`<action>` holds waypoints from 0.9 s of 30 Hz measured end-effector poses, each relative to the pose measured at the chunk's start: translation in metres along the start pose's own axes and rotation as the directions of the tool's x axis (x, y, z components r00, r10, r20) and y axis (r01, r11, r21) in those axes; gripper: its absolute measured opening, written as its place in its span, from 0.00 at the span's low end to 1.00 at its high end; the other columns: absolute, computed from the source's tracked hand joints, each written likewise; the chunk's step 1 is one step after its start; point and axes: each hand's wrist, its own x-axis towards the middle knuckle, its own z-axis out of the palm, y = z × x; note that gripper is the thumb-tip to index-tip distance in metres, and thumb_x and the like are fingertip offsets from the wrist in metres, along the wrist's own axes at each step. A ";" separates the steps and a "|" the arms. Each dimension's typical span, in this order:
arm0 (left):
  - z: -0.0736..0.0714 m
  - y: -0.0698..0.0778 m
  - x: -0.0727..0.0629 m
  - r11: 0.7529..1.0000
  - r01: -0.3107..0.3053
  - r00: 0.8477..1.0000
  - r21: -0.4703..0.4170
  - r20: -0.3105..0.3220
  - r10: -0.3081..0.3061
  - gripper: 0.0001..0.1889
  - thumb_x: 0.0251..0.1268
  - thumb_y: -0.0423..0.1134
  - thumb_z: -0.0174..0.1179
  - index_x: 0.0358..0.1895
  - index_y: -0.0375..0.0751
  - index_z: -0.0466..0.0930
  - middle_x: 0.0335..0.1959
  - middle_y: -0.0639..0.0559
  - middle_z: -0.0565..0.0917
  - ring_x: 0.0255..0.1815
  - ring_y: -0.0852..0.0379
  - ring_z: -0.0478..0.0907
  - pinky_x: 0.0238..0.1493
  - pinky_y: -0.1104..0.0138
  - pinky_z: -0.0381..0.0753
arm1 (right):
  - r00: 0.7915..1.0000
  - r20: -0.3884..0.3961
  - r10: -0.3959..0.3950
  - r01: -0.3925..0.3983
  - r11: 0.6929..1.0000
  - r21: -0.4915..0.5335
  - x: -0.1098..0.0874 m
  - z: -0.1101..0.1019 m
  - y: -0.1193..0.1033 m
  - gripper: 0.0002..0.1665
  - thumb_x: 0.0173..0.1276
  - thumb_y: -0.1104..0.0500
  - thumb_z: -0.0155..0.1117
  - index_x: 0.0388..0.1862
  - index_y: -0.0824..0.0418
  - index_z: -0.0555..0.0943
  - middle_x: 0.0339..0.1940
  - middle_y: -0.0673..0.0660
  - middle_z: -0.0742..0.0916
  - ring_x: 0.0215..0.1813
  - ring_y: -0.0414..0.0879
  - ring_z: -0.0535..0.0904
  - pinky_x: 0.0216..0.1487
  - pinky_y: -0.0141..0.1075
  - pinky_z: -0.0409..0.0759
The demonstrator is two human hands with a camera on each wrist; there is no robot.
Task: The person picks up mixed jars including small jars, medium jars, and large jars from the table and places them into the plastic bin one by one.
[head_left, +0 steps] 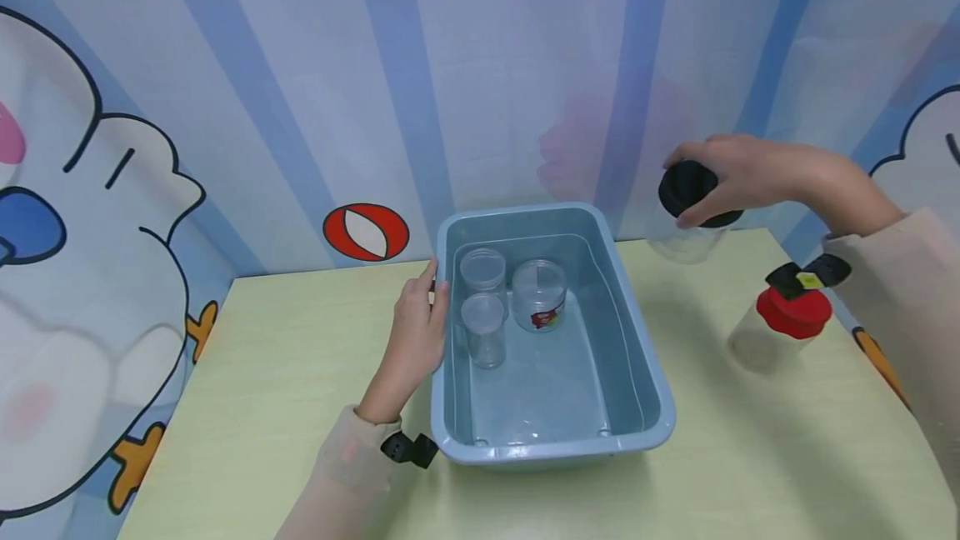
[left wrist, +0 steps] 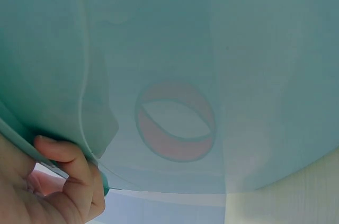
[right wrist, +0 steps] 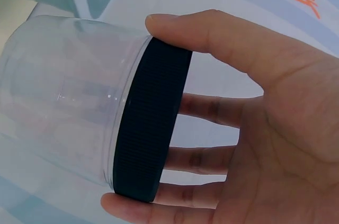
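A blue plastic basin [head_left: 643, 357] stands on the table. My left hand [head_left: 417, 319] grips its left rim, the fingers curled over the edge in the left wrist view. My right hand [head_left: 750, 177] holds a clear jar [right wrist: 63, 97] by its black lid [right wrist: 151, 123], thumb on one side and fingertips on the other. In the head view this jar hangs tilted over the table's back right. Inside the basin are two slim clear jars, one [head_left: 483, 267] behind the other [head_left: 485, 327], and a wider clear jar [head_left: 538, 294] with a red label.
To the right of the basin, below my right forearm, stands a clear jar with a red lid [head_left: 793, 312]. A printed cloth backdrop [head_left: 495, 73] rises behind the table [head_left: 315, 373].
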 end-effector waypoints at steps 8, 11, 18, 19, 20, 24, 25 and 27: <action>0.001 -0.001 0.002 1.000 -0.023 1.000 -0.001 -0.004 0.023 0.27 0.81 0.36 0.45 0.76 0.26 0.55 0.45 0.37 0.75 0.39 0.49 0.71 0.39 0.57 0.80 | 1.000 -0.005 -0.025 0.025 1.000 0.005 -0.002 -0.004 -0.012 0.46 0.62 0.47 0.74 0.71 0.66 0.65 0.59 0.69 0.74 0.56 0.62 0.70 0.46 0.54 0.76; 0.001 -0.001 0.002 1.000 -0.018 1.000 -0.003 0.000 0.018 0.27 0.81 0.36 0.45 0.76 0.27 0.55 0.45 0.37 0.75 0.39 0.49 0.71 0.39 0.57 0.79 | 1.000 -0.009 -0.020 0.020 1.000 0.003 -0.003 -0.003 -0.016 0.46 0.61 0.46 0.74 0.71 0.65 0.65 0.59 0.68 0.74 0.56 0.62 0.70 0.45 0.54 0.77; 0.001 0.000 0.001 1.000 -0.023 1.000 -0.010 -0.002 0.023 0.27 0.81 0.36 0.45 0.76 0.27 0.56 0.45 0.37 0.75 0.39 0.49 0.71 0.38 0.57 0.81 | 0.999 -0.012 -0.039 0.039 0.999 -0.005 -0.004 -0.004 -0.025 0.47 0.61 0.46 0.74 0.72 0.64 0.65 0.61 0.69 0.73 0.58 0.63 0.69 0.48 0.56 0.75; 0.001 0.000 0.001 1.000 -0.024 1.000 -0.009 -0.003 0.024 0.27 0.81 0.36 0.45 0.76 0.27 0.56 0.45 0.37 0.75 0.39 0.48 0.71 0.38 0.57 0.80 | 0.999 -0.012 -0.046 0.046 0.999 -0.006 -0.004 -0.004 -0.026 0.47 0.61 0.46 0.74 0.72 0.64 0.65 0.62 0.69 0.73 0.59 0.63 0.69 0.48 0.57 0.75; 0.001 0.001 0.001 1.000 -0.024 1.000 -0.008 -0.003 0.024 0.27 0.81 0.36 0.45 0.75 0.27 0.56 0.45 0.37 0.75 0.40 0.48 0.71 0.38 0.57 0.80 | 0.999 -0.012 -0.050 0.050 0.999 -0.007 -0.004 -0.004 -0.027 0.47 0.61 0.46 0.74 0.72 0.64 0.65 0.62 0.69 0.73 0.59 0.63 0.69 0.49 0.57 0.75; 0.002 0.001 0.001 1.000 -0.019 1.000 -0.003 0.000 0.019 0.27 0.81 0.36 0.44 0.75 0.27 0.56 0.45 0.37 0.75 0.39 0.48 0.70 0.38 0.57 0.79 | 0.998 -0.014 -0.066 0.066 0.998 -0.002 -0.003 -0.005 -0.033 0.46 0.61 0.46 0.74 0.72 0.63 0.66 0.62 0.68 0.73 0.59 0.63 0.69 0.49 0.56 0.75; 0.002 0.001 0.001 1.000 -0.018 1.000 -0.003 0.000 0.018 0.27 0.81 0.36 0.44 0.75 0.27 0.56 0.45 0.37 0.75 0.39 0.48 0.70 0.37 0.58 0.79 | 0.998 -0.015 -0.068 0.068 0.998 -0.001 -0.003 -0.005 -0.035 0.46 0.61 0.46 0.74 0.72 0.62 0.66 0.62 0.68 0.73 0.59 0.62 0.69 0.49 0.56 0.76; 0.002 0.001 0.002 1.000 -0.016 1.000 -0.004 0.001 0.016 0.27 0.81 0.36 0.45 0.75 0.27 0.55 0.45 0.37 0.75 0.39 0.48 0.70 0.37 0.58 0.79 | 0.997 -0.018 -0.073 0.073 0.997 -0.004 -0.003 -0.005 -0.039 0.45 0.61 0.46 0.74 0.72 0.61 0.66 0.61 0.67 0.74 0.58 0.62 0.70 0.48 0.55 0.77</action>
